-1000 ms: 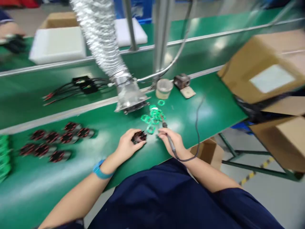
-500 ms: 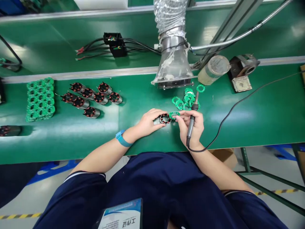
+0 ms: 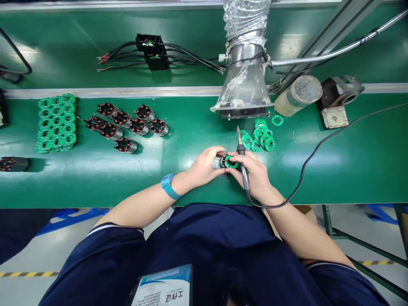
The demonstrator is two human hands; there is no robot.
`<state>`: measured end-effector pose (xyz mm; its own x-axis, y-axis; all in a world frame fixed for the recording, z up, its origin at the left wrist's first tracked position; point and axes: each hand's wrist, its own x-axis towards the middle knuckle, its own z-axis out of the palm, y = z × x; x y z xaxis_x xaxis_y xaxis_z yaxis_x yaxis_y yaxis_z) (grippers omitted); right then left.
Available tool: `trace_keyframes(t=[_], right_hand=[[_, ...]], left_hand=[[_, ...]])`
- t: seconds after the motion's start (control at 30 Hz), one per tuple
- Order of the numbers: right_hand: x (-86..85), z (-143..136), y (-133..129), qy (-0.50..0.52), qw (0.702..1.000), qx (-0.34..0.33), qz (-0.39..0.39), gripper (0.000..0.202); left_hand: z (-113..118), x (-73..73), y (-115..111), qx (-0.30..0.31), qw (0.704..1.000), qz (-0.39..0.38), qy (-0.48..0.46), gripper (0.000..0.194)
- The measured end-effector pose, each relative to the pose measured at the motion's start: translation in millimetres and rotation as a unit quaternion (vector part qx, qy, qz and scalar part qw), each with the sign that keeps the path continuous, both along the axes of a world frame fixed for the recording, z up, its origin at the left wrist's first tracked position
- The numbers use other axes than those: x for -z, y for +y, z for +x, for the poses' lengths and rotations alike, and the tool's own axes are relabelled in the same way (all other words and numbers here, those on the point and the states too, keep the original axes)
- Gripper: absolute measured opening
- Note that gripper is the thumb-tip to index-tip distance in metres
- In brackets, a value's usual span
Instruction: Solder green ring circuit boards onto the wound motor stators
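Observation:
My left hand (image 3: 206, 167) grips a metal motor part (image 3: 222, 161) with dark and copper windings, its open end toward my right hand. A green ring board (image 3: 231, 162) lies against that end, pinched by the fingers of my right hand (image 3: 255, 174). The same hand also carries a soldering iron (image 3: 244, 168), tip pointing up and away from me. Just beyond it sit several loose green ring boards (image 3: 261, 135) in a small heap. One more green ring (image 3: 277, 120) lies apart, by a cloudy cylinder.
Several motor parts (image 3: 126, 145) and a stack of green boards (image 3: 57, 123) occupy the left. A clear fume hood (image 3: 244, 85) hangs above the ring heap. Right of it stand the cylinder (image 3: 298, 95) and an iron holder (image 3: 338, 100). The iron's cord (image 3: 306, 170) crosses the right side.
My right hand has brought the green ring against the motor part's end. The iron now leans leftward. The camera view has shifted slightly.

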<state>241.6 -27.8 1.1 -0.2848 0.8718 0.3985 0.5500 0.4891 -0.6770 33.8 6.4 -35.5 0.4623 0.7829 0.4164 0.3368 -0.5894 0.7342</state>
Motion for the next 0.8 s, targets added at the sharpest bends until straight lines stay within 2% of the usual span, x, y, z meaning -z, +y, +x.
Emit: trace_keyframes(t=[0.13, 0.43, 0.63, 0.8], right_hand=[[0.8, -2.9, -1.9, 0.046, 0.997, 0.014, -0.053, 0.029], [2.7, -1.2, 2.7, 0.087, 0.991, -0.024, -0.100, 0.023], [7.0, 2.3, 13.1, 0.155, 0.978, -0.046, -0.134, 0.037], [8.1, 8.8, 21.9, 0.116, 0.976, -0.048, -0.179, 0.047]], left_hand=[[0.0, -0.7, -1.1, -0.008, 1.000, 0.012, 0.010, 0.057], [-1.3, 1.5, -2.3, -0.011, 0.999, 0.008, 0.031, 0.050], [-0.9, 1.8, -2.2, 0.007, 0.999, 0.017, 0.032, 0.050], [0.8, -2.2, -1.9, 0.006, 0.998, 0.043, 0.038, 0.051]])
